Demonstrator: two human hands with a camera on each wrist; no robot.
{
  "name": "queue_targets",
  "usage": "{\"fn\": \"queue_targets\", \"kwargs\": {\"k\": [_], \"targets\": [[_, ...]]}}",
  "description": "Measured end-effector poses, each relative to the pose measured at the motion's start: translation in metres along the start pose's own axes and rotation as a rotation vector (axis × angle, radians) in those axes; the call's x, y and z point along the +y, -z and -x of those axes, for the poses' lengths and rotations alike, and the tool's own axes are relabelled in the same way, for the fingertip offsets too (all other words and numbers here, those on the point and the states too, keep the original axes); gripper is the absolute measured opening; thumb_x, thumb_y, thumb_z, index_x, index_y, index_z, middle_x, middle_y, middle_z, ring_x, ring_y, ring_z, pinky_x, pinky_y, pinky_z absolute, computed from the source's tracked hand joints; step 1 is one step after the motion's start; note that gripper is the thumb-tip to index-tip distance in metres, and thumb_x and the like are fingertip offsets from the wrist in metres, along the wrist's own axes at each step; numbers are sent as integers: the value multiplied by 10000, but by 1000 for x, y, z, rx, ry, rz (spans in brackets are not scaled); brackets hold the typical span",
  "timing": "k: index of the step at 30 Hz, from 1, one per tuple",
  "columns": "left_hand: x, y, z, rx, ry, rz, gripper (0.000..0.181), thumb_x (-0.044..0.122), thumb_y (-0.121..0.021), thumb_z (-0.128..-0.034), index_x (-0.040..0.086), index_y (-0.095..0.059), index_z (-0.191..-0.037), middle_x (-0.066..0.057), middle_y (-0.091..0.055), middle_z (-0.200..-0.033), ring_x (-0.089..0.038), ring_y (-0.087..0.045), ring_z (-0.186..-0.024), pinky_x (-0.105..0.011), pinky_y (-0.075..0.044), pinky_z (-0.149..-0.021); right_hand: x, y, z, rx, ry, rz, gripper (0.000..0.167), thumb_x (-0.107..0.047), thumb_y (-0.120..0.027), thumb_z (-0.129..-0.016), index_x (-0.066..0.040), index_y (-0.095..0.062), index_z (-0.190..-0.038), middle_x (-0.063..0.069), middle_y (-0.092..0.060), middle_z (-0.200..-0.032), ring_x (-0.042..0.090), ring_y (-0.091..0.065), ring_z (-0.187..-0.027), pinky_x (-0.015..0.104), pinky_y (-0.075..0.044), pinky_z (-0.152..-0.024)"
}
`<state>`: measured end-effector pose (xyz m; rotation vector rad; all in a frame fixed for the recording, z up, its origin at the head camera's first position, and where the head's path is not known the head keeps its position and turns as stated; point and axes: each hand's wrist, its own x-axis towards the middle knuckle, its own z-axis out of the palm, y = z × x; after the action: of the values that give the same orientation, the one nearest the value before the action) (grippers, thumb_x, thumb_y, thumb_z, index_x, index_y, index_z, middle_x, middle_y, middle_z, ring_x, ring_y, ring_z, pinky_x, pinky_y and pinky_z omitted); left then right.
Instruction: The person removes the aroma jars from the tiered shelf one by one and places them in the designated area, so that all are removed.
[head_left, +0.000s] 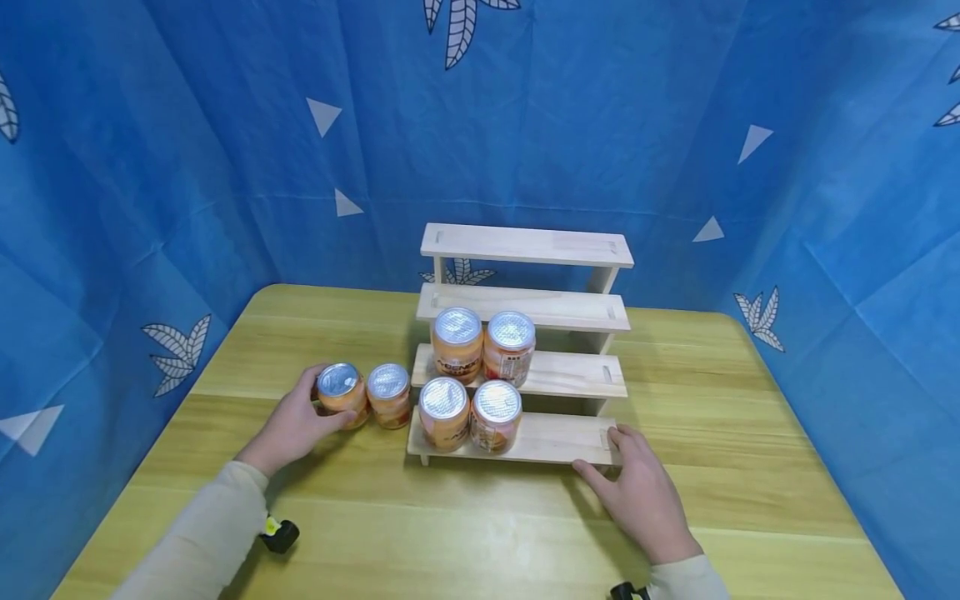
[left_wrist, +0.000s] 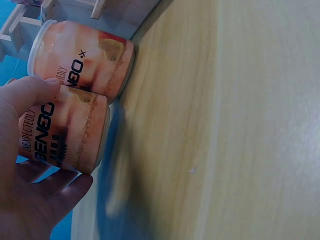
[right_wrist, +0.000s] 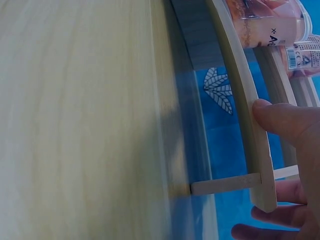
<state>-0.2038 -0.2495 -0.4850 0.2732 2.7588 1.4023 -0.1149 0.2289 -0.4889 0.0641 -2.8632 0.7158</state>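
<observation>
My left hand (head_left: 297, 423) holds a can (head_left: 339, 381) with an orange printed label and a silver lid, its thumb on the near side and its fingers round the far side. Right beside it on the table stands a matching can (head_left: 388, 385); the left wrist view shows the two touching. My right hand (head_left: 642, 493) grips the right end of the lowest step of a pale wooden stepped shelf (head_left: 558, 437), thumb at the front edge. Two cans (head_left: 444, 408) sit side by side at the left of that step, with two more cans (head_left: 458, 333) on the step above.
The upper two steps (head_left: 525, 243) of the shelf carry nothing. Under everything lies a yellowish wood-grain table (head_left: 450, 533). Blue cloth (head_left: 570, 125) with leaf and triangle prints hangs round its back and sides. A black wrist device (head_left: 280, 536) shows below my left sleeve.
</observation>
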Motion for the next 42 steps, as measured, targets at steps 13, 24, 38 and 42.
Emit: {"fn": "queue_targets", "kwargs": {"k": [13,24,38,42], "targets": [[-3,-7,4,1,23,20,861,256,-811,-880,-17,-279,-1499,-268,-470,-1418,-407,-489,-1297,-553,-451,-1039,1,-1,4,-5,-11,-1,875,-630,-660,-895,96,-538,-1369,279,-498,-1426,475,-496,-1287,616,-442,-1013],[-4,-15,6,-25,39,59,886,263,-824,-867,-10,-269,-1503,-253,-458,-1432,-393,-476,-1314,-536,-437,-1053,4,-4,6,-39,-35,-1,923,-683,-627,-883,83,-523,-1386,272,-486,-1445,487,-487,-1292,626,-430,-1022],[21,12,-2,-30,-17,30,857,393,-712,-949,24,-239,-1561,-200,-379,-1541,-388,-350,-1421,-579,-402,-1077,5,-6,3,24,9,-14,865,-618,-686,-881,94,-553,-1353,280,-529,-1398,474,-521,-1267,604,-459,-1002],[47,19,-9,32,-92,-60,685,385,-640,-998,63,-349,-1528,-147,-442,-1517,-348,-385,-1411,-571,-383,-1080,4,-3,1,19,-1,-18,865,-619,-682,-884,96,-551,-1354,283,-526,-1402,477,-513,-1273,609,-453,-1004]]}}
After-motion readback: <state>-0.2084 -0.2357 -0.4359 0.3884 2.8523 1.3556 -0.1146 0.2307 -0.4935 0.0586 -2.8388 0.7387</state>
